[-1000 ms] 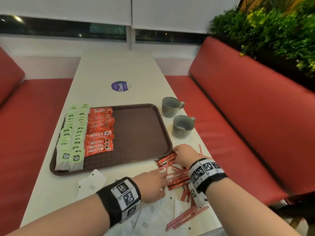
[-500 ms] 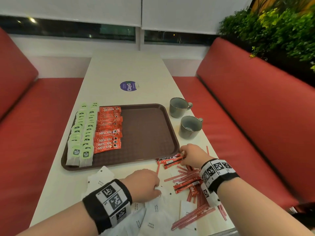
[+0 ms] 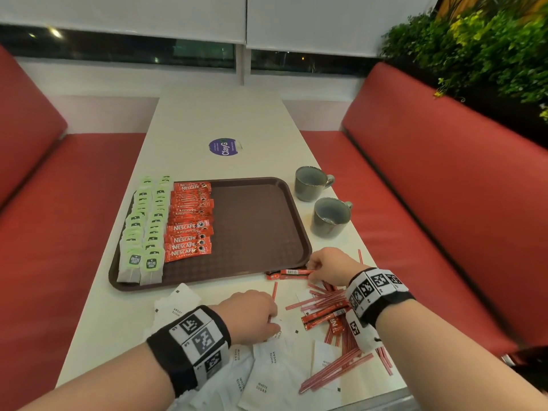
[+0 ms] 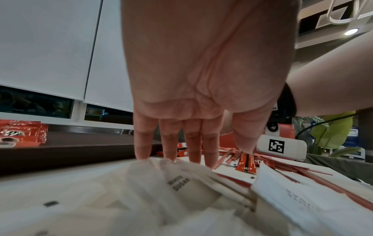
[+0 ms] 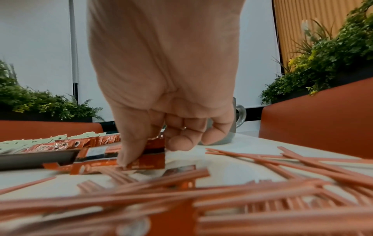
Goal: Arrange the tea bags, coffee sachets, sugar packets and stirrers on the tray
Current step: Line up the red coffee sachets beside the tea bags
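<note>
Red upholstered benches (image 3: 444,179) are seen on both sides of a long white worktop (image 3: 225,114), with lowered white blinds (image 3: 124,13) and green foliage (image 3: 486,48) beyond. On the worktop a brown tray (image 3: 255,226) is set, its left part filled with two rows of tea bags (image 3: 145,229) and a column of coffee sachets (image 3: 189,221). Two grey cups (image 3: 330,216) are placed just beside the tray's right edge. Sugar packets (image 3: 267,378) and red stirrers (image 3: 332,372) are scattered on the near worktop. Only from the head view is this layout given. By the left wrist view, the left hand (image 4: 201,89) is shown with straight fingers touching the sugar packets. By the right wrist view, the right hand (image 5: 167,99) is shown pinching a loose coffee sachet (image 5: 149,162) by the tray's near right corner.
</note>
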The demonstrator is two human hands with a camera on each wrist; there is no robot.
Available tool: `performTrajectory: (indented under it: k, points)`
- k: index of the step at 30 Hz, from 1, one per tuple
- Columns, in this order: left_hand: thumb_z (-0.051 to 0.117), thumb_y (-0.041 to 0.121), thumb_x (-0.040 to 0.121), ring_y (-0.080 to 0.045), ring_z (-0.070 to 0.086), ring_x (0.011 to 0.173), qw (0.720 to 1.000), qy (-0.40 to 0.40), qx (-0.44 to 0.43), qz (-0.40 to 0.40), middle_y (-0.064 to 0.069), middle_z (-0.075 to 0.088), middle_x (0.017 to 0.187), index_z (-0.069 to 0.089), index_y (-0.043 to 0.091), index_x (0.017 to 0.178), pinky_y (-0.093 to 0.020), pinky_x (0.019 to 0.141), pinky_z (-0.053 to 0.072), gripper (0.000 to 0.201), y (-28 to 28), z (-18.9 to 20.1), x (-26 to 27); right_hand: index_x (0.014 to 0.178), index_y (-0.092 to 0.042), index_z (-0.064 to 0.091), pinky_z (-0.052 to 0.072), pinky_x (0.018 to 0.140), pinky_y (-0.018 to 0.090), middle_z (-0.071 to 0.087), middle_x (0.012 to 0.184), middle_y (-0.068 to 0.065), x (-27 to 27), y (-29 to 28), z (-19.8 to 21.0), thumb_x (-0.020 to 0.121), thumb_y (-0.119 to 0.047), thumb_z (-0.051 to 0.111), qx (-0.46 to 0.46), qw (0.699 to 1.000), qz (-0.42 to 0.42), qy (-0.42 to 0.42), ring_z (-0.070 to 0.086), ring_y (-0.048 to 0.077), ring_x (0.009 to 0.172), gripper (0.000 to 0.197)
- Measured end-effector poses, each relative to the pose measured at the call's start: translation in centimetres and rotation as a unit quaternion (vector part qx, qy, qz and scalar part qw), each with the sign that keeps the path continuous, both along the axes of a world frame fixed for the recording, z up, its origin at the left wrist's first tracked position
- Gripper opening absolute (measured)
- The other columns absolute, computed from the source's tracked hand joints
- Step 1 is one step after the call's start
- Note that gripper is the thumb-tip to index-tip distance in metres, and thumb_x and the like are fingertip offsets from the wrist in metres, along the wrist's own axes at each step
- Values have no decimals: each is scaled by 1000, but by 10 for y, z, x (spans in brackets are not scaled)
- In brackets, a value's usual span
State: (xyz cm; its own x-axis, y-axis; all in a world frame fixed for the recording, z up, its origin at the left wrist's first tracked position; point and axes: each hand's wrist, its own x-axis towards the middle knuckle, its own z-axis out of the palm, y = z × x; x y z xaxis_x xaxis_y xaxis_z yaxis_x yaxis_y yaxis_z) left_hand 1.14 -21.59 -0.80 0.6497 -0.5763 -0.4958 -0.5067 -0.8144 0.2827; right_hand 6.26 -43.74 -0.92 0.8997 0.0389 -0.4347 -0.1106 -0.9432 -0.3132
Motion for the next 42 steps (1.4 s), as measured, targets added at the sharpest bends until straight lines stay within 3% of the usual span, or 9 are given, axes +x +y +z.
performTrajectory:
  k: [6,12,14,19,24,31,33,38,42]
  points:
    - [44,44,93,-20,52,110,1000,-9,2,-12,4,54,123,58,21,120,-38,96,44,39,1,1,-5,98,-27,66,37,96,38,62,97,-7,-5,8,2,84,-29,66,-64,996,44,-32,52,15,90,14]
    - [45,43,93,-17,50,115,1000,3,-14,-3,6,53,127,56,22,125,-35,99,42,40,3,4,-4,88,-25,62,32,93,38,59,95,-5,-9,12,12,88,-23,59,-118,986,112,-21,52,21,96,4]
    - [47,43,93,-13,48,120,998,-2,-60,24,9,52,132,55,25,128,-30,103,39,40,5,4,-2,72,-26,53,30,92,38,54,82,-7,-10,7,20,88,-18,59,-122,987,98,-30,49,21,88,19]
    - [53,42,92,-9,38,127,953,-177,-240,47,11,48,134,45,27,136,-24,108,29,47,1,20,3,85,-22,63,38,85,33,58,85,-5,-19,17,40,90,-19,57,-66,984,136,-93,50,19,84,9]
    - [40,26,98,-22,61,93,965,-148,-177,128,-2,66,104,52,21,116,-39,81,50,22,-15,18,10,97,-17,72,50,82,32,67,95,0,-22,33,40,85,-20,67,52,986,125,-102,60,18,89,14]
    - [42,5,96,-18,63,87,966,-74,-169,180,-3,65,98,52,23,122,-29,74,52,34,-3,2,10,101,-18,65,44,91,36,65,105,3,-12,30,16,93,-21,49,-130,989,-34,-57,61,26,99,18]
    - [42,4,95,-17,66,74,944,1,-219,245,-3,63,87,50,28,120,-30,68,56,35,3,1,12,100,-20,67,40,95,38,66,105,0,-12,30,13,90,-18,48,-150,987,-6,-53,60,26,103,21]
    - [33,0,96,-13,51,55,811,166,-366,425,-10,54,79,57,18,115,-22,52,49,36,21,3,18,105,-24,68,28,100,44,64,107,0,-18,27,14,93,-19,41,-197,967,150,-56,50,24,108,30]
    - [30,-1,92,-12,37,51,779,178,-385,461,-3,45,67,62,15,97,-23,46,38,36,34,9,25,106,-25,69,30,91,40,62,103,-1,-16,22,14,93,-31,45,-209,959,175,-77,50,23,103,28]
